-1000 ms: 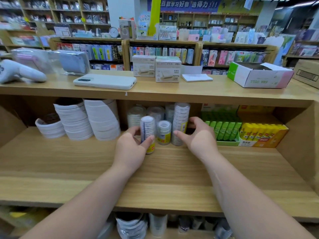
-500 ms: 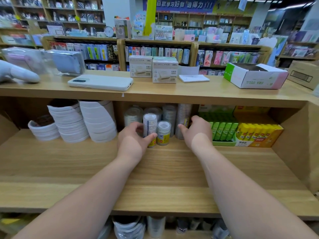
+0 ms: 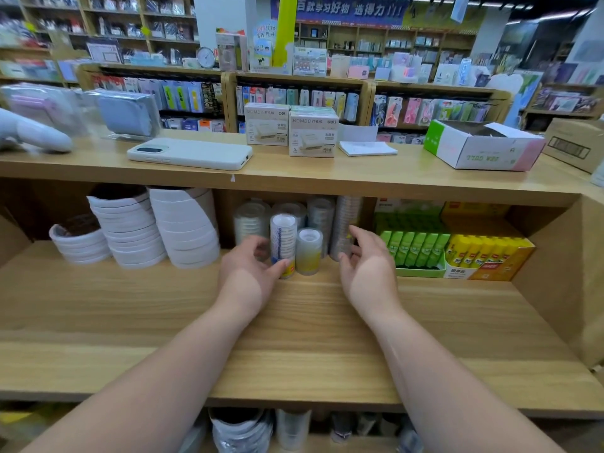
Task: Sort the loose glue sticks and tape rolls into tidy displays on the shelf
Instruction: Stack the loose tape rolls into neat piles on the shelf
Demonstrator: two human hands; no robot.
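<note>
A: What does the tape look like?
B: A tall stack of clear tape rolls (image 3: 283, 243), wrapped, white on top, yellow label at its base; a shorter stack (image 3: 309, 253) touches it.
A: And the hands?
B: The left hand (image 3: 248, 279) grips the tall one, thumb at its base; the right hand (image 3: 367, 266) hangs loosely uncurled and empty, right of both.

The shelf (image 3: 294, 338) is smooth, satin wood-grain board, the clear tape rolls (image 3: 309, 253) glossy see-through plastic (white cores), the white tape rolls (image 3: 184, 230) matt and papery, and the glue stick trays (image 3: 483, 273) glossy printed card.
</note>
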